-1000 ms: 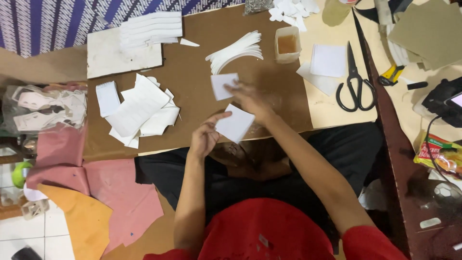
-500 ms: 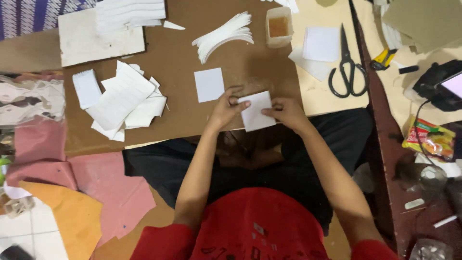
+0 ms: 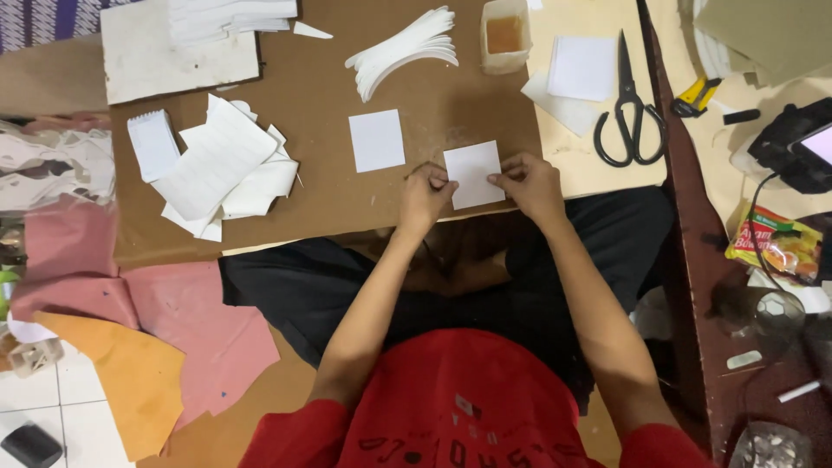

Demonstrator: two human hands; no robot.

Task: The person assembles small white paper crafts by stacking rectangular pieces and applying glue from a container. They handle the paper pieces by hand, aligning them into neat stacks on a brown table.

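My left hand (image 3: 425, 192) and right hand (image 3: 529, 180) each pinch an edge of the white paper square (image 3: 473, 173), seemingly pressing it flat on the brown bench (image 3: 321, 173) to steady it.

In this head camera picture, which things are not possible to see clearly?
- Head view: the lower edge of the white paper square is hidden under the fingers of the left hand and the right hand.
- The white sheet stack is cut off by the top edge.
- The content of the small plastic container is only an orange blur.
- The black device is cut off by the right edge.
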